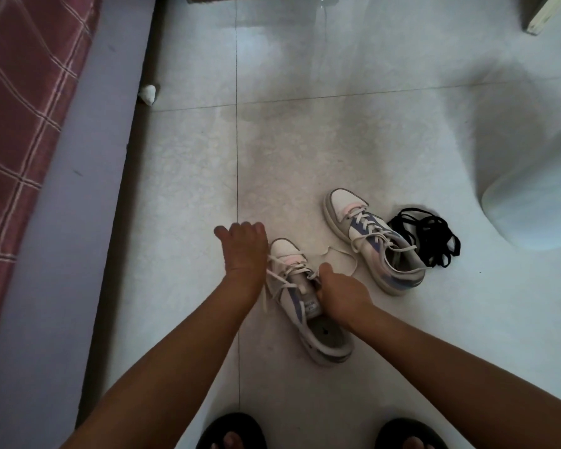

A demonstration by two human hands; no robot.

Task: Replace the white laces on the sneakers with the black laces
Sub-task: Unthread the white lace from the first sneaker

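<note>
The right hand [337,294] grips the near sneaker [308,306] at its tongue, fingers hidden. The left hand [243,251] covers its toe; whether it pinches a white lace [274,278] I cannot tell. Black laces [431,241] lie at 2 o'clock.

Floor [353,92]: pale grey-white glossy tiles with thin dark grout lines, one running top to bottom, one crossing it.
Near sneaker [308,306]: white low-top sneaker with blue and pink panels, resting on the floor, toe pointing away, loosened white laces [284,270] trailing onto the tiles on both sides.
Far sneaker [373,241]: matching white, blue and pink sneaker, farther off to the right, still threaded with white laces.
Black laces [429,241]: loose tangled heap of black cord, on the tiles just beside the far sneaker's right side.
White lump [148,94]: small crumpled white object at the floor's left edge, against a lilac-grey ledge [62,238].
Sandals [230,431]: two dark open-toed sandals with feet in them, at the bottom edge.
</note>
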